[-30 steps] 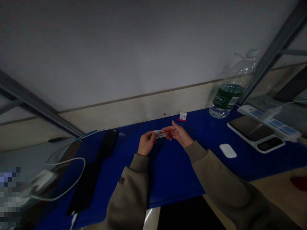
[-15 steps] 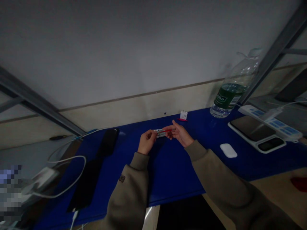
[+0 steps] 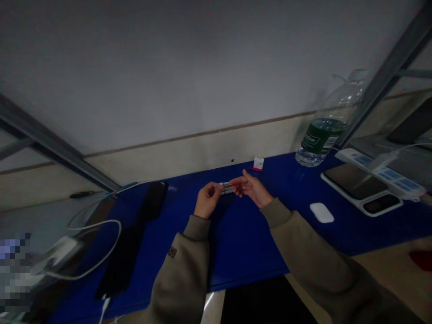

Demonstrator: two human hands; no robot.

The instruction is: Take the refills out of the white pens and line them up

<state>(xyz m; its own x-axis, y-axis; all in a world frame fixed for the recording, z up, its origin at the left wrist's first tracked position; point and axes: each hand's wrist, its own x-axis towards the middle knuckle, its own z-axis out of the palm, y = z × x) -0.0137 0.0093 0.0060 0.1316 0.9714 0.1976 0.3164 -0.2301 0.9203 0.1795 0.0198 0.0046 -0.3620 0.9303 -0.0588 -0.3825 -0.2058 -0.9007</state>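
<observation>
Holding almost the same pose as a moment ago, the two hands have a few slim pens (image 3: 228,189) strung between them over the middle of the desk (image 3: 245,243). Little has changed: the left fingertips sit perhaps a touch farther right along the pens, so the handling looks like a small adjustment, with the bunch not yet let go. The left grip (image 3: 207,199) is pinched together, thumb against fingers, on the left end. At the right end, the right grip (image 3: 254,190) has its thumb raised and its fingers beside a red pen (image 3: 236,184); I cannot tell how firmly they close, nor whether the pens touch the desk.

Just beyond the right thumb, a slim red item (image 3: 256,169) lies at the foot of a white charger plug (image 3: 258,162) near the far edge. Farther right are a white case (image 3: 321,212), a digital scale (image 3: 356,181) and a large clear bottle (image 3: 319,139). Left of the hands, well apart, a black phone (image 3: 153,198) lies beyond a larger dark slab (image 3: 119,261).
</observation>
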